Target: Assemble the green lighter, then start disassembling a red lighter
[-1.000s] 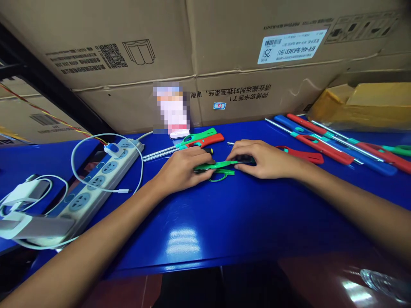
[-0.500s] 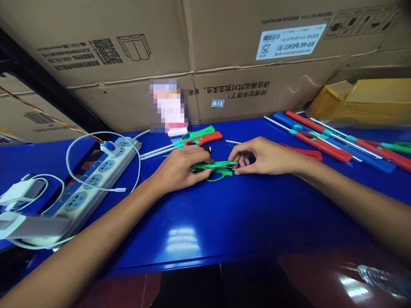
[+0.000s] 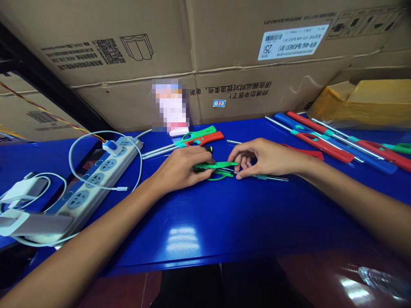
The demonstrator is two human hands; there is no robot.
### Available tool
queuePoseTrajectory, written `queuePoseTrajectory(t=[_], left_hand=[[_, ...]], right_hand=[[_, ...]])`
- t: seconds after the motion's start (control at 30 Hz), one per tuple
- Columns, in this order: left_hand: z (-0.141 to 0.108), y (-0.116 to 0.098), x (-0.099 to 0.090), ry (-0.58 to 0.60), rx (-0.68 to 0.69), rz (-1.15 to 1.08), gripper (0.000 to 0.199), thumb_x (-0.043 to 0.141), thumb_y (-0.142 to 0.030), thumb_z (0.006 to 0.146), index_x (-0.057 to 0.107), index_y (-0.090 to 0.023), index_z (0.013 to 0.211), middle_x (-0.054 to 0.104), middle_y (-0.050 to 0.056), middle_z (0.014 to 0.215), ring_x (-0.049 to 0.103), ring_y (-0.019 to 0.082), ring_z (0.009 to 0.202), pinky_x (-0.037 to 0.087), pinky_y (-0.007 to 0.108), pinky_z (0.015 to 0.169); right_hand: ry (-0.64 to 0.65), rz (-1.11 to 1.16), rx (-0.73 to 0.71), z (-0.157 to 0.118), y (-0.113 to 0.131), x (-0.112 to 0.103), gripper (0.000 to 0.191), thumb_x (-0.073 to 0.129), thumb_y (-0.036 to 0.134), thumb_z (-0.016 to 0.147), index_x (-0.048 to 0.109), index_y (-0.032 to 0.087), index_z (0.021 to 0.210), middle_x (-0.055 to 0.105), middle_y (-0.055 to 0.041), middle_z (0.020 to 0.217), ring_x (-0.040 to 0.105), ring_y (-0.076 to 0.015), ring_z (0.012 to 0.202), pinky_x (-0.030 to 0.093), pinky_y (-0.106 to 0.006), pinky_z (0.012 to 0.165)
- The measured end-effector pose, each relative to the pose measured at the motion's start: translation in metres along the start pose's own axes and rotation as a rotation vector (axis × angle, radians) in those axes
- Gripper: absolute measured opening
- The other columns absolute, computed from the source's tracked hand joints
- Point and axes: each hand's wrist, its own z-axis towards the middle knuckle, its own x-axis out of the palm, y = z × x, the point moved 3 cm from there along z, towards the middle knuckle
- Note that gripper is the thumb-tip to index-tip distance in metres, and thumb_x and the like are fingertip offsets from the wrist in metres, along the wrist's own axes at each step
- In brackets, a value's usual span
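Note:
My left hand (image 3: 180,170) is closed around the rear of a green gas lighter (image 3: 221,165), whose two handle halves stand slightly apart with thin dark parts or wires between them. My right hand (image 3: 268,157) pinches with thumb and fingers at the lighter's front end. Out from under the right hand, to the right, sticks a metal lighter tube (image 3: 278,179) with a teal collar. A black item with a yellow end (image 3: 209,149) shows just behind my left fingers; most of it is hidden. Behind my right hand lies a red lighter (image 3: 306,152), partly covered.
Green and red lighters (image 3: 205,136) lie beyond my left hand, before an upright phone (image 3: 178,131) with a blurred screen. More red and blue lighters (image 3: 334,143) lie at right. A power strip (image 3: 99,175) with white cables is at left. Cardboard boxes (image 3: 224,42) line the back.
The metal tube with its teal collar now shows to the right of my right hand. The green halves look slightly wider apart. Both hands have hardly moved.

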Motion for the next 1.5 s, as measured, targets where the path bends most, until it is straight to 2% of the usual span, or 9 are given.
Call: queuePoseTrajectory(t=[0.27,0.6,0.7,0.8,0.93,1.03,1.17,1.3,1.5], left_hand=[[-0.002,0.001,0.001,-0.011,-0.002,0.022,0.011,0.068,-0.028,0.103,0.072,-0.018,0.102,0.076,0.005,0.096,0.073,0.018,0.088,0.057,0.032,0.081],[-0.001,0.002,0.000,-0.017,0.005,0.019,0.011,0.066,-0.029,0.103,0.071,-0.019,0.103,0.076,0.005,0.096,0.072,0.019,0.088,0.057,0.034,0.081],[-0.001,0.002,0.001,-0.019,0.018,0.017,0.012,0.065,-0.030,0.104,0.071,-0.019,0.102,0.076,0.006,0.096,0.072,0.019,0.089,0.057,0.034,0.081],[-0.001,0.002,0.001,-0.020,0.020,0.014,0.015,0.064,-0.031,0.105,0.071,-0.019,0.101,0.077,0.006,0.095,0.073,0.019,0.089,0.057,0.033,0.081],[-0.001,0.004,0.003,-0.040,0.011,0.003,0.015,0.064,-0.032,0.105,0.071,-0.019,0.103,0.077,0.005,0.096,0.073,0.019,0.090,0.057,0.033,0.082],[-0.002,0.006,0.004,-0.082,-0.020,0.009,0.012,0.065,-0.031,0.104,0.071,-0.020,0.102,0.077,0.005,0.096,0.073,0.019,0.088,0.057,0.033,0.080],[-0.003,0.003,0.008,-0.071,-0.047,0.028,0.009,0.065,-0.025,0.102,0.069,-0.019,0.107,0.077,0.007,0.104,0.074,0.020,0.093,0.059,0.033,0.083],[-0.005,0.000,0.011,-0.074,-0.044,0.044,0.011,0.063,-0.023,0.102,0.069,-0.018,0.110,0.076,0.008,0.104,0.075,0.022,0.098,0.060,0.035,0.086],[-0.015,-0.002,0.013,-0.106,-0.085,0.087,0.011,0.063,-0.021,0.102,0.069,-0.018,0.111,0.078,0.008,0.105,0.077,0.021,0.093,0.062,0.033,0.081]], right_hand=[[-0.006,0.090,-0.027,0.001,-0.004,0.004,0.055,0.092,0.038,0.076,0.066,0.023,0.122,0.081,0.0010,0.085,0.069,-0.0154,0.073,0.055,-0.033,0.071],[-0.031,0.029,0.008,0.001,0.000,0.010,0.057,0.096,0.043,0.070,0.066,0.022,0.114,0.080,0.0010,0.084,0.067,-0.0158,0.071,0.052,-0.032,0.069],[-0.100,-0.007,-0.004,0.001,0.001,0.008,0.050,0.096,0.045,0.068,0.068,0.022,0.103,0.078,0.0013,0.081,0.065,-0.0161,0.070,0.050,-0.032,0.067],[-0.166,-0.111,-0.026,0.002,0.000,0.004,0.035,0.094,0.044,0.071,0.076,0.022,0.090,0.074,0.0011,0.077,0.063,-0.0163,0.069,0.045,-0.032,0.064],[-0.184,-0.219,-0.049,0.005,-0.005,0.000,0.025,0.091,0.044,0.076,0.085,0.024,0.089,0.069,0.0020,0.068,0.058,-0.0152,0.064,0.039,-0.031,0.062],[-0.183,-0.202,-0.046,0.006,-0.009,0.000,0.024,0.091,0.044,0.077,0.088,0.025,0.092,0.070,0.0017,0.068,0.055,-0.0152,0.064,0.038,-0.031,0.062],[-0.161,-0.118,-0.039,0.008,-0.013,0.002,0.032,0.089,0.044,0.079,0.090,0.024,0.105,0.074,-0.0003,0.077,0.057,-0.0162,0.069,0.039,-0.032,0.064],[-0.139,-0.043,-0.085,0.011,-0.019,0.003,0.025,0.084,0.045,0.085,0.090,0.024,0.097,0.080,-0.0037,0.091,0.066,-0.0193,0.080,0.046,-0.034,0.075],[-0.163,-0.056,-0.148,0.017,-0.022,0.006,0.018,0.084,0.041,0.087,0.089,0.024,0.091,0.080,-0.0031,0.089,0.070,-0.0198,0.082,0.050,-0.036,0.081]])
